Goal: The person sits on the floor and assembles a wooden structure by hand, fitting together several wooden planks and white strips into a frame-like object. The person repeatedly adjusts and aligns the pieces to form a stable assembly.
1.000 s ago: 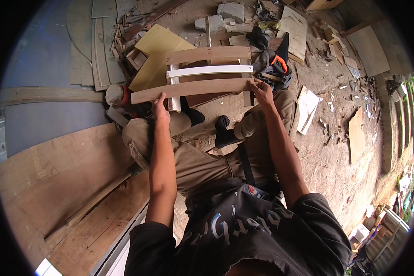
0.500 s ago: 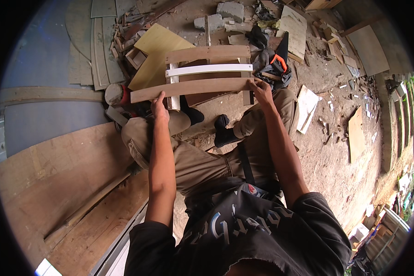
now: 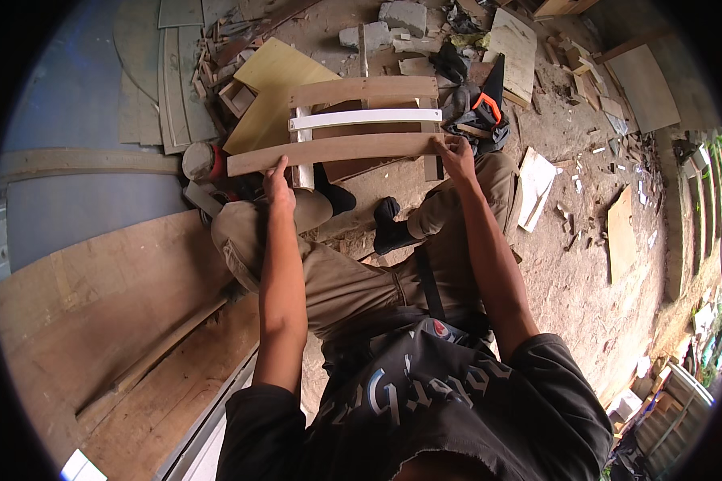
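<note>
A long brown wooden slat (image 3: 345,151) lies across the near part of a small wooden frame, its left end sticking out well past the frame. My left hand (image 3: 279,186) grips the slat's near edge left of the middle, thumb on top. At the slat's right end, my right hand (image 3: 457,159) pinches it near the frame's right side. Beyond the slat, a white strip (image 3: 365,119) and another brown slat (image 3: 361,89) span the two side rails; a whitish left rail (image 3: 303,176) shows below. The undersides of both hands' grips are hidden.
A handsaw with an orange handle (image 3: 486,106) rests on dark cloth to the right. Yellowish boards (image 3: 285,68) and a red container (image 3: 217,162) lie left. Concrete blocks (image 3: 403,19) stand farther off. Scraps and a pale board (image 3: 535,188) litter the dirt floor.
Almost nothing differs. The frame and slat appear shifted very slightly up in the picture; both hands keep their grip on the slat.
</note>
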`<state>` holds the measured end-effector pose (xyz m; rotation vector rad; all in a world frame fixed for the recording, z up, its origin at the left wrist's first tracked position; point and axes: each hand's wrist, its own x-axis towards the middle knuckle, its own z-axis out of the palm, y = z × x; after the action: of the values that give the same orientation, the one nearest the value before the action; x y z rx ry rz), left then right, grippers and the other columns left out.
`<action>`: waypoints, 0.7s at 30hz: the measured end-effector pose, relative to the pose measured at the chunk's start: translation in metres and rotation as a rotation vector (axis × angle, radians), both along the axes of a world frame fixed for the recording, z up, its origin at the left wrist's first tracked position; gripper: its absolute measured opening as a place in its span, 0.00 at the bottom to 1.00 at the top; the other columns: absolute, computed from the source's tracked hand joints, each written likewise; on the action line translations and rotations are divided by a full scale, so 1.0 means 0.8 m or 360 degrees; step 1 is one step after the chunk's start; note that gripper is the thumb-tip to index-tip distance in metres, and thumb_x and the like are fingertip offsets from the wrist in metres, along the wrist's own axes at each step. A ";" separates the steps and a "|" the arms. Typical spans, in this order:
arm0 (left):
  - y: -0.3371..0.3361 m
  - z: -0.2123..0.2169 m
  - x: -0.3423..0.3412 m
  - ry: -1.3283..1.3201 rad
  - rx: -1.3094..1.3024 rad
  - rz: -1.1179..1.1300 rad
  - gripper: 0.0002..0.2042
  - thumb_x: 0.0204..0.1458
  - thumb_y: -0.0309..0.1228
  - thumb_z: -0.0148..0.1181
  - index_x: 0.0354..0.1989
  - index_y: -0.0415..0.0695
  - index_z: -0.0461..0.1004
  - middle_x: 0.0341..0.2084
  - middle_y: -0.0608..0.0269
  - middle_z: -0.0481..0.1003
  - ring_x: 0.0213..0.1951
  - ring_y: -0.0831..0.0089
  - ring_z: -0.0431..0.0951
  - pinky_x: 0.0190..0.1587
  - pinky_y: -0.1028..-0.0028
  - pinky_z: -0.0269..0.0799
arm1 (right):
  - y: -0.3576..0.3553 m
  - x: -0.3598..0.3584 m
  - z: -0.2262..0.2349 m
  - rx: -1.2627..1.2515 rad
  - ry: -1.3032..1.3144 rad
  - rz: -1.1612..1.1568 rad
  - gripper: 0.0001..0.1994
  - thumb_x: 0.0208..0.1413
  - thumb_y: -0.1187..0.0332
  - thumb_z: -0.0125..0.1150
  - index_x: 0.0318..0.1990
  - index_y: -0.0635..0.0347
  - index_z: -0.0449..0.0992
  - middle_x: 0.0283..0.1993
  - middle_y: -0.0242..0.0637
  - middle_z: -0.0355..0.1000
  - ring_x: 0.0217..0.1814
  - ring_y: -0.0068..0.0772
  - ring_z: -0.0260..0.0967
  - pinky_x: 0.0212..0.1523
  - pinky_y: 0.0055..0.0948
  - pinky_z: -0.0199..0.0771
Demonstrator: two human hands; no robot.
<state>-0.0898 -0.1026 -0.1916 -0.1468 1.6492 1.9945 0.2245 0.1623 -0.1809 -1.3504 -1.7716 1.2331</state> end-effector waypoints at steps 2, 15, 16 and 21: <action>0.015 0.014 0.014 -0.0076 -0.0092 0.0028 0.24 0.51 0.35 0.68 0.54 0.38 0.72 0.50 0.63 0.73 0.52 0.70 0.70 0.57 0.69 0.64 | 0.005 0.010 -0.011 0.0099 -0.0082 -0.0022 0.20 0.55 0.58 0.69 0.40 0.68 0.73 0.24 0.27 0.70 0.23 0.13 0.60 0.23 0.18 0.60; 0.009 0.025 0.011 -0.0227 -0.0067 0.0021 0.27 0.45 0.35 0.73 0.53 0.37 0.72 0.50 0.62 0.73 0.52 0.70 0.71 0.56 0.69 0.66 | 0.005 0.004 -0.011 0.0013 -0.0073 0.0026 0.20 0.54 0.57 0.69 0.38 0.69 0.76 0.27 0.32 0.74 0.27 0.16 0.66 0.26 0.20 0.66; 0.011 0.026 0.012 -0.0222 -0.0068 0.0017 0.28 0.45 0.35 0.73 0.53 0.37 0.72 0.50 0.62 0.73 0.52 0.70 0.71 0.56 0.69 0.66 | 0.007 0.005 -0.012 0.0009 -0.0067 0.0022 0.20 0.54 0.57 0.69 0.38 0.70 0.76 0.27 0.32 0.74 0.27 0.16 0.66 0.26 0.20 0.66; 0.010 0.020 0.012 -0.0173 -0.0119 0.0052 0.27 0.46 0.38 0.72 0.52 0.35 0.73 0.50 0.61 0.73 0.51 0.70 0.71 0.57 0.69 0.65 | 0.001 0.003 0.001 0.0052 -0.0158 0.0015 0.22 0.53 0.55 0.69 0.38 0.70 0.76 0.27 0.33 0.74 0.27 0.18 0.67 0.26 0.22 0.66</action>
<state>-0.0798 -0.0943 -0.1757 -0.3060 1.6621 1.9145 0.2266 0.1632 -0.1798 -1.4077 -1.8603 1.1549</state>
